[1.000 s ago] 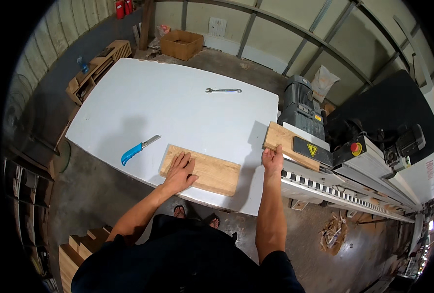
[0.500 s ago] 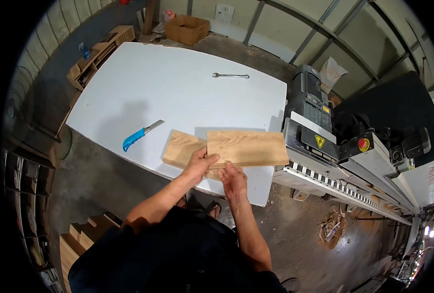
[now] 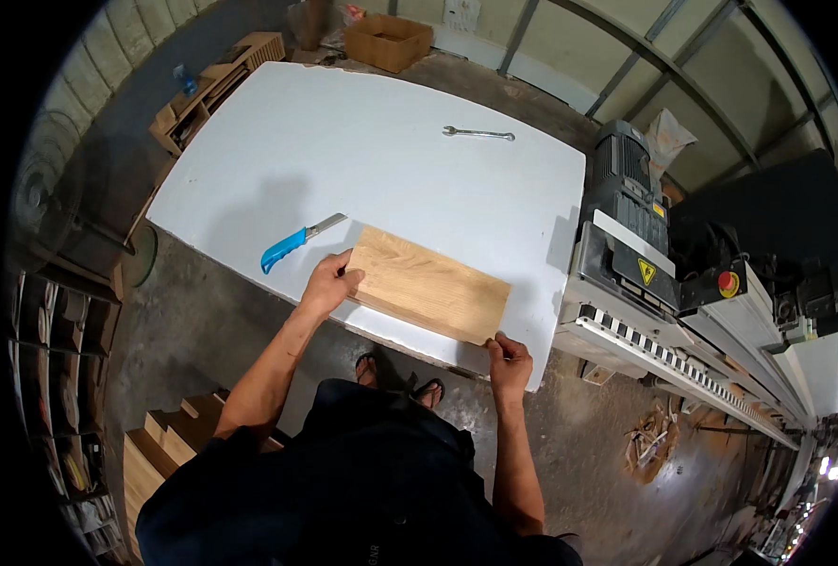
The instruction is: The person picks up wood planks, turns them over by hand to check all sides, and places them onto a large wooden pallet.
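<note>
A light wood-grain board [image 3: 428, 283] lies slanted near the front edge of the white tabletop [image 3: 372, 141]. A second edge shows beneath its near side, where the other board seems mostly hidden. My left hand [image 3: 329, 286] is closed around the left end, thumb on top. At the near right corner my right hand [image 3: 509, 366] pinches the board, fingers curled. Just beyond my left hand lies a utility knife [image 3: 287, 251] with a blue handle, its blade exposed. Farther back rests a silver combination wrench [image 3: 478, 134].
A machine with a grey motor [image 3: 622, 160] and a red stop button [image 3: 728, 283] adjoins the table's right side. Behind the table sits a cardboard box [image 3: 388, 42]. Shelves [image 3: 65, 377] stand at left, cut boards [image 3: 159, 443] at lower left, and scraps [image 3: 650, 441] lie on the floor.
The upper board has moved left and turned to lie over the other one. My hands have spread apart, the left to the left end and the right to the right corner.
</note>
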Motion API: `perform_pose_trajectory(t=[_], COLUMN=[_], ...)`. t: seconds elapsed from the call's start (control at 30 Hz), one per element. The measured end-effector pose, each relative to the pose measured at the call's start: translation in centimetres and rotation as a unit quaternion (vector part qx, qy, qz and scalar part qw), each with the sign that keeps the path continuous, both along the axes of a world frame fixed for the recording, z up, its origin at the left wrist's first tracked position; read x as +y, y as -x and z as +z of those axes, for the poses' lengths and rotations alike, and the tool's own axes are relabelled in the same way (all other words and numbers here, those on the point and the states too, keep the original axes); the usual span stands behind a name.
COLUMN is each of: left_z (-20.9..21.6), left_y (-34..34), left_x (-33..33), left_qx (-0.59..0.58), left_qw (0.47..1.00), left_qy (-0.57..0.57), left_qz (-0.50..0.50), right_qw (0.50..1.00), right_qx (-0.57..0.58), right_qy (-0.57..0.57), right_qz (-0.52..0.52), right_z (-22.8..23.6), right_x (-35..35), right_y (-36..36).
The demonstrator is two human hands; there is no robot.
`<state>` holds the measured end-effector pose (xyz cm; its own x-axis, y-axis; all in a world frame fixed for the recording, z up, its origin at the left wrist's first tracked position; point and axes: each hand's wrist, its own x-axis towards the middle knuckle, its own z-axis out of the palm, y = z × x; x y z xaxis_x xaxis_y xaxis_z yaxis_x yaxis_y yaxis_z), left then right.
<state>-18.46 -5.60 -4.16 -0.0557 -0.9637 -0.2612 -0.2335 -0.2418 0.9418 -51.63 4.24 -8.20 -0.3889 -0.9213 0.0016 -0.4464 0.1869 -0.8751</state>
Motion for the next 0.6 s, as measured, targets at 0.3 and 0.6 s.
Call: perform_pose_trajectory(t=[0.3,0.6], left_z=[-1.5,-1.5], left_y=[-1.4,-0.8], left_x=[2.6,2.8], left_qx=[-0.301,-0.327], left_qw=[0.926,0.908], left_qy=[0.183,0.233], left_qz=[-0.136,-0.117], right_qw=[0.976,0.989], right_qx=[0.190,0.141], right_qy=[0.061,-0.004], right_qz=[0.093,0.048], right_z=[2.7,1.1], right_x=[0.6,0.0], right_y=[-1.4,-0.8])
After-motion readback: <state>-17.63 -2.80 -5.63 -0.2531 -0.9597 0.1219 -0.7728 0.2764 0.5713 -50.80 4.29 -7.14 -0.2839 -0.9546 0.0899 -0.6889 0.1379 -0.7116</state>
